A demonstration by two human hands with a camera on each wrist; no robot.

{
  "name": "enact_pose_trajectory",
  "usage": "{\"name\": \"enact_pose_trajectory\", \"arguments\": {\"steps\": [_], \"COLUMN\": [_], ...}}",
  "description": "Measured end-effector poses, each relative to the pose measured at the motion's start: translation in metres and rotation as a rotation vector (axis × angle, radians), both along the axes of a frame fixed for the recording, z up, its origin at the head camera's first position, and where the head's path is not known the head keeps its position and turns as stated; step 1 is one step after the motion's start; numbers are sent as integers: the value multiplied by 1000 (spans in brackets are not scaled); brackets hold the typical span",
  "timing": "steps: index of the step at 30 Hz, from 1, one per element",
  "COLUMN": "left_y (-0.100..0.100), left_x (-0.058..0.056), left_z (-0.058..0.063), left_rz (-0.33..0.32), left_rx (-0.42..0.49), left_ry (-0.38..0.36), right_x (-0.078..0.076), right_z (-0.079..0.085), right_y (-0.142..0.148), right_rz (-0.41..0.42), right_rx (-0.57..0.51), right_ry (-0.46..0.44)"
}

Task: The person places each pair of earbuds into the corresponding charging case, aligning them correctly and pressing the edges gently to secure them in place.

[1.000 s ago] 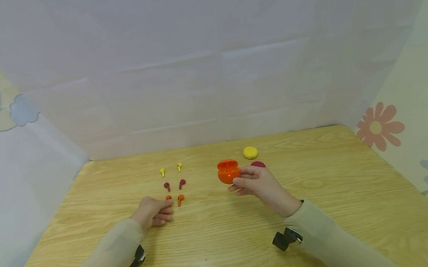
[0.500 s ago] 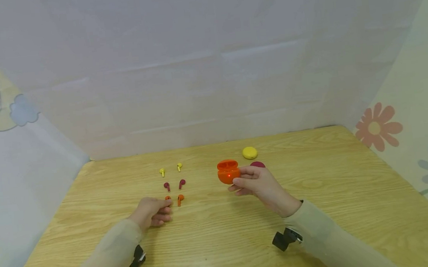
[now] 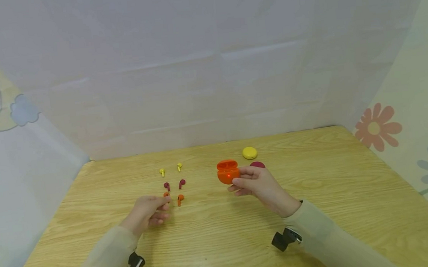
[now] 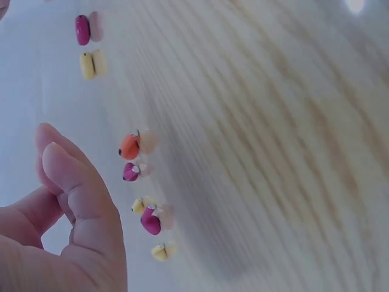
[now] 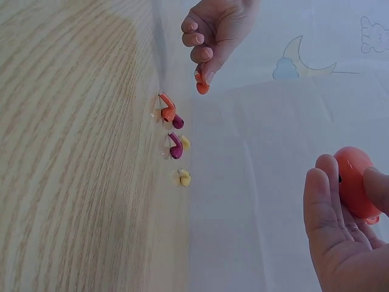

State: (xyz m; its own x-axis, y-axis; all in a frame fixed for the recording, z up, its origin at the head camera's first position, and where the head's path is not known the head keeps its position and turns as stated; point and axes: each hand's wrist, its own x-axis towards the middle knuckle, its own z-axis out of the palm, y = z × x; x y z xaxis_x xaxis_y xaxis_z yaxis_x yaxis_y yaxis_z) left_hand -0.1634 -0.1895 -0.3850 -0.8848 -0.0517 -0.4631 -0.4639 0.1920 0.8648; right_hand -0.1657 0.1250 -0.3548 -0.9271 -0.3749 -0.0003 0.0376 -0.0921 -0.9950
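Note:
In the head view my left hand pinches an orange earbud between thumb and fingertips. The right wrist view shows this earbud raised off the table. Its mate, a second orange earbud, lies just to the right on the wood. My right hand grips an orange earbud case above the table, thumb at its lower right. The case's lid stands up, and a small red light glows on its front. In the left wrist view, the left hand's own fingers hide the pinched earbud.
Two magenta earbuds and two yellow earbuds lie in rows behind the orange one. A yellow case and a magenta case, partly covered by my right hand, sit at the back right of the wooden table.
The left hand has shifted slightly left and up, and the pinched orange earbud has come up with it. The right hand and the orange case have stayed almost still.

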Motion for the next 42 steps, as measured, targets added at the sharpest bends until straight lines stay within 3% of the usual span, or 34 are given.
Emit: {"name": "enact_pose_trajectory", "arguments": {"steps": [7, 13, 25, 42], "left_y": [4, 12, 28, 41], "left_x": [7, 13, 18, 21], "left_z": [8, 16, 30, 36], "left_rz": [-4, -20, -36, 9], "left_rx": [26, -12, 14, -9], "left_ry": [35, 101, 154, 191], "right_x": [0, 0, -1, -2], "right_z": [-1, 0, 0, -1], "right_y": [-1, -1, -3, -7], "right_rz": [-5, -2, 8, 15], "right_rx": [2, -19, -13, 11], "right_ry": [5, -2, 3, -6]}}
